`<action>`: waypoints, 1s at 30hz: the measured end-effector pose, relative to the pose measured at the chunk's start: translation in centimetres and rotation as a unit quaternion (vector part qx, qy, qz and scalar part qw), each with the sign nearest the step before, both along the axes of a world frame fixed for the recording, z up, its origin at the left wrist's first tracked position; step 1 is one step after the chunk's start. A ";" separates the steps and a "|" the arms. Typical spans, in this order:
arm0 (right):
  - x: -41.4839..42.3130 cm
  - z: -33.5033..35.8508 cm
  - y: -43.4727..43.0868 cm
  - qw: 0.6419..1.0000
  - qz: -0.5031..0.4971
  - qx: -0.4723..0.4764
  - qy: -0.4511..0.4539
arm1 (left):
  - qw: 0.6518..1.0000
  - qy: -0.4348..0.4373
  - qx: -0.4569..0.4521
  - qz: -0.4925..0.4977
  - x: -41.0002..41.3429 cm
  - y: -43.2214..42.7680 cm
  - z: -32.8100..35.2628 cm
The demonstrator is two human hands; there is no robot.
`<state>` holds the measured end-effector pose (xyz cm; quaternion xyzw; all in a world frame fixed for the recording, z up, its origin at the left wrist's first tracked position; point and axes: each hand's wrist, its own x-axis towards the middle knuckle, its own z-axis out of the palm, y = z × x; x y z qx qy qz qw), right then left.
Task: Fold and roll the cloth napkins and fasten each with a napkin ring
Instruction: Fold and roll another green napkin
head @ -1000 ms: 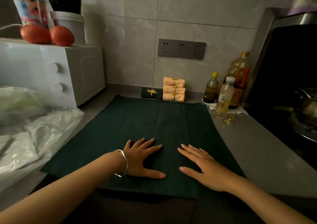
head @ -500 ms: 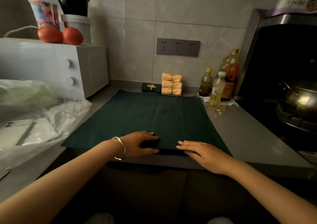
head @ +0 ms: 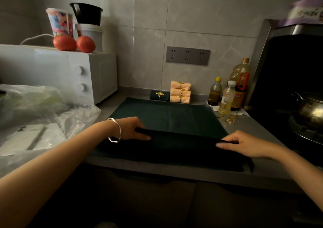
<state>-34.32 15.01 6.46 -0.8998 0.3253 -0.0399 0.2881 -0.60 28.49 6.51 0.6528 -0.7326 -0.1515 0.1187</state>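
Note:
A dark green napkin [head: 167, 115] lies spread on the grey counter [head: 253, 128], its near edge lifted and folded away from me. My left hand [head: 132, 129] pinches that edge on the left side. My right hand [head: 237, 143] pinches the same edge on the right. At the back wall sit three rolled peach napkins [head: 180, 92] stacked with gold rings, and one rolled green napkin [head: 160, 95] with a gold ring beside them. Loose gold napkin rings [head: 229, 118] lie on the counter to the right.
A white microwave [head: 70, 74] stands at the left with two tomatoes [head: 74, 43] and cups on top. Plastic bags [head: 43, 109] lie in front of it. Oil bottles [head: 227, 95] stand at the back right. A metal pot [head: 311, 112] sits on the stove at right.
Both hands moved from pressing flat on the napkin to its near edge, moved apart, and lifted that edge up and over the cloth. The camera has pulled back.

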 end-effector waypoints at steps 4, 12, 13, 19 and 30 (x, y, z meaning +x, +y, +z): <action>-0.4 3.0 0.0 0.992 0.018 0.101 0.070 | 0.982 -0.006 0.187 0.031 -0.1 -0.4 2.9; 3.5 5.1 -5.8 0.999 -0.043 0.016 0.005 | 0.992 -0.025 0.100 0.067 3.1 -5.5 4.9; 4.5 4.7 -7.5 0.999 -0.044 -0.022 0.004 | 0.994 -0.031 0.066 0.078 3.9 -6.8 4.3; 10.0 0.7 -15.4 0.985 -0.068 -0.151 0.045 | 0.970 -0.111 -0.042 0.214 6.2 -13.4 -0.5; 14.4 -4.8 -22.2 0.969 -0.143 -0.188 0.075 | 0.961 -0.131 -0.011 0.242 8.9 -21.4 -4.3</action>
